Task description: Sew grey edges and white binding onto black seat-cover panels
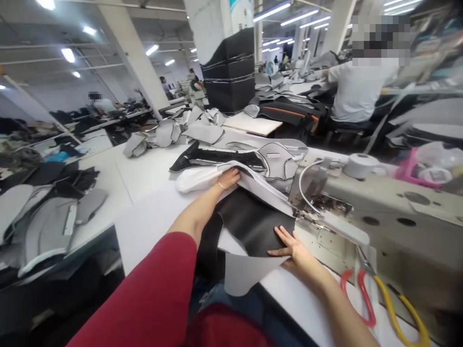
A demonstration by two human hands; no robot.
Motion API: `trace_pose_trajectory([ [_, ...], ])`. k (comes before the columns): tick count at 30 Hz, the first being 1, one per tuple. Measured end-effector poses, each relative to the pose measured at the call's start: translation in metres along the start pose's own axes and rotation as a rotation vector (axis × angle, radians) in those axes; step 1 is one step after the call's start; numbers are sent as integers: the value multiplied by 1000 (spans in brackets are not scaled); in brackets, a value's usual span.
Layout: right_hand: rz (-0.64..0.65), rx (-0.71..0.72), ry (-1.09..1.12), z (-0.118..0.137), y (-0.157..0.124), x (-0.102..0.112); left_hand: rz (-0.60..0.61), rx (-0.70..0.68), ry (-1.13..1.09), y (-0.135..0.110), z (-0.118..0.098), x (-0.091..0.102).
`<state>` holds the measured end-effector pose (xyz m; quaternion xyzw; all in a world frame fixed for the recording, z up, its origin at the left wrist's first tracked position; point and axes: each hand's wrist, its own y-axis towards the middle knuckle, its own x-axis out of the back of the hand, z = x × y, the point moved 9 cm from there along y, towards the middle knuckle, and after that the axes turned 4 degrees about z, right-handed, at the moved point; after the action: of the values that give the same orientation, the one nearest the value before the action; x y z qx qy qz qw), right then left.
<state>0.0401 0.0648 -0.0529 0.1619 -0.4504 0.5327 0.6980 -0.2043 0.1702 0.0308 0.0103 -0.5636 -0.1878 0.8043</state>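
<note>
Right hand (294, 248) is open, fingers spread on the black piece (255, 224), and the left hand (229, 178) reaches further out, fingers bent at the raised edge of the white piece (198, 179); can't tell if it's actually gripping. The black piece sits between the hands, smooth with a soft sheen, its far side tucked along the white one and a pale grey flap (249, 274) hanging just below the right hand. All this is on a white table (119, 178), pretty cluttered: grey scraps (168, 132) heaped past the left hand, sewing machine (338, 217) right beside the right hand, then scissors (388, 303) with red and yellow handles. Further out there's a pillar (229, 72) wrapped in black, a person in a white shirt (356, 91) over to the right, and tube lights (300, 18) overhead.
</note>
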Motion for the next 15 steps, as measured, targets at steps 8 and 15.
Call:
trace_pose_trajectory([
  [8, -25, 4, -30, 4, 2, -1, -121, -403, 28, -48, -29, 91],
  [15, -139, 15, -159, 15, 6, -1, -119, -598, -15, -95, -174, 217],
])
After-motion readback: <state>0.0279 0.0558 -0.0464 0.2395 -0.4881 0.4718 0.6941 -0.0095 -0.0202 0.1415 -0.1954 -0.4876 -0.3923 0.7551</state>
